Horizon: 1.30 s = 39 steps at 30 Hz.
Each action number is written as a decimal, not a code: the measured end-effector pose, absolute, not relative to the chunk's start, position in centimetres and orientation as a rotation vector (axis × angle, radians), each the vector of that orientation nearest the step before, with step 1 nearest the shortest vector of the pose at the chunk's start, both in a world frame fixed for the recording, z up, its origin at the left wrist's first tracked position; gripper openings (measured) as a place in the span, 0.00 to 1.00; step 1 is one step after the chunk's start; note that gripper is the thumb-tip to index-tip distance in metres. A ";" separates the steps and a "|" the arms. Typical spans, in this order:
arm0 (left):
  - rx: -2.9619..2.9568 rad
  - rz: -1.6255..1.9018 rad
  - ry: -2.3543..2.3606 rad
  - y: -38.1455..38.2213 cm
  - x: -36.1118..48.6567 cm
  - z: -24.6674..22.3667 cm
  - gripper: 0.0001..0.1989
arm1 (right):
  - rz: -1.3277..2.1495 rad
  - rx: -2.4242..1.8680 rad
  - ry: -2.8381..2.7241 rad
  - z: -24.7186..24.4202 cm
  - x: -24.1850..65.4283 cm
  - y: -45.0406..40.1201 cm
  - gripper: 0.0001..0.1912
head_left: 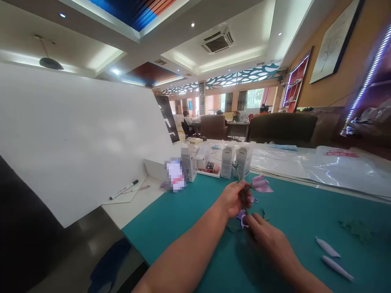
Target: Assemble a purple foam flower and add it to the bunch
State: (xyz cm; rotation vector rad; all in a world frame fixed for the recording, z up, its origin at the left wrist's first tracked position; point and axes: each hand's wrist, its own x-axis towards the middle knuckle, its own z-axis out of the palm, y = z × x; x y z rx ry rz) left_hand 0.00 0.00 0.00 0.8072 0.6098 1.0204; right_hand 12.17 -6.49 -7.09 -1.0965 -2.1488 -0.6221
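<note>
With the clock centred on the two hands, a pair of lilac buds (337,268) lies at 4 o'clock on the green mat (293,260) covering the tabletop. The right hand (267,236) has its grip pinched at the lower part of a thin flower stem (243,198); a lilac piece (243,221) shows at its fingertips, though whether that is held too I cannot tell. Just beyond, the left hand (233,199) has its grip closed round the stem higher up. A lilac-pink flower (262,184) juts out beside the left fingers at 1 o'clock. Blurred green leaves (356,231) lie just past 3 o'clock.

Farther off, pens (124,190) lie a little past 9 o'clock and a pixelated, phone-like object (175,176) stands at 10, below a large white panel (82,138). White cartons (227,162) stand between 10 and 12, with a tray (209,173) among them. Clear plastic sheets (305,162) spread at 2 o'clock. Beyond are brown chairs (214,127) at 11 and 1, then a seated person (187,118) past 11.
</note>
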 end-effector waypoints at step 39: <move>0.775 0.849 0.392 -0.5 -1.0 -1.2 0.14 | -0.004 -1.152 -2.066 -8.2 11.3 -7.2 0.04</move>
